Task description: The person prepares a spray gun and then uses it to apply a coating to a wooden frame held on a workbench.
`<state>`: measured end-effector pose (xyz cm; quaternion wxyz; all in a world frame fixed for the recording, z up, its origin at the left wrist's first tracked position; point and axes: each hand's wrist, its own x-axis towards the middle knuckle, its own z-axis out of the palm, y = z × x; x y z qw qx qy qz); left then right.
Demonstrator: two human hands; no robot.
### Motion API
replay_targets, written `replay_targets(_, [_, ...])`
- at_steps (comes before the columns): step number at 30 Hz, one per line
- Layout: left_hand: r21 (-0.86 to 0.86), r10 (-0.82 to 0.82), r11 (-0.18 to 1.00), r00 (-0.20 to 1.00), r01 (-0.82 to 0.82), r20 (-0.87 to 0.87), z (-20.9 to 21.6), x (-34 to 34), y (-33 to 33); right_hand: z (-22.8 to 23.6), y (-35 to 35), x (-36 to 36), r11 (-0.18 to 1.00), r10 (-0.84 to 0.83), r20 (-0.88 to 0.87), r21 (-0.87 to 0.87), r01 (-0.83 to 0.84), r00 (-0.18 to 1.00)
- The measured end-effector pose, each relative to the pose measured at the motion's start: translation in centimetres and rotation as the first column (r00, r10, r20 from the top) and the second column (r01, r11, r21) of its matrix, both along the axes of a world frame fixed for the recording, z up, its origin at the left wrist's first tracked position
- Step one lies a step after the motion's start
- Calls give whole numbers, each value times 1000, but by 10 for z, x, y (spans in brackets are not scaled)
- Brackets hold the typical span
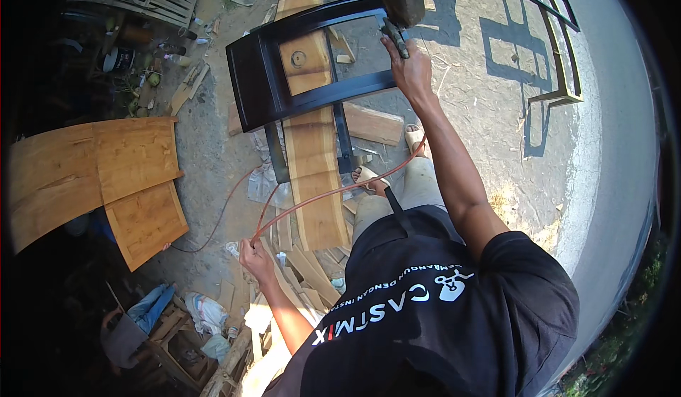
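Observation:
My right hand [413,74] is closed around the handle of a spray gun [400,1] that carries a round paint cup with a greenish lid. The gun hangs over the right end of a glossy dark furniture frame [250,81], which has a solid panel at its left and two long rails. This frame rests across a long wooden plank [312,209], with dark legs showing beneath. In my left hand [256,261], low and to the left, a loop of orange-red air hose [333,196] is gripped. The hose runs up toward my right side and feet.
Light wooden panels [135,163] stand at the left. Another dark frame [564,63] is at the upper right beside the road [624,149]. Wood offcuts [305,273] and plastic sheets litter the ground around my feet. At the lower left is another person [128,340].

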<state>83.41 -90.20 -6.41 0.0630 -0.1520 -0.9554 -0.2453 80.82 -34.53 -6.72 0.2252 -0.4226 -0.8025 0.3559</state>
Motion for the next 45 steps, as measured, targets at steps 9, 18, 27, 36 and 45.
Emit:
replay_targets(9, [13, -45, 999, 998, 45, 35, -2, -12, 18, -2, 25, 6, 999, 32, -4, -18, -32, 999])
replay_targets(18, [-40, 89, 995, 996, -89, 16, 19, 17, 28, -10, 10, -58, 885, 357, -85, -288, -366, 930])
replay_targets(27, [-93, 362, 929, 932, -357, 36, 35, 81, 86, 15, 27, -88, 645, 636, -122, -458, -612, 762])
replay_targets(36, [-149, 493, 863, 869, -483, 38, 43, 123, 163, 20, 61, -74, 363, 885, -61, -526, -769, 461])
replay_targets(45, [-152, 596, 789, 802, -595, -49, 50, 159, 196, 18, 42, -93, 215, 930, -162, -492, -844, 331])
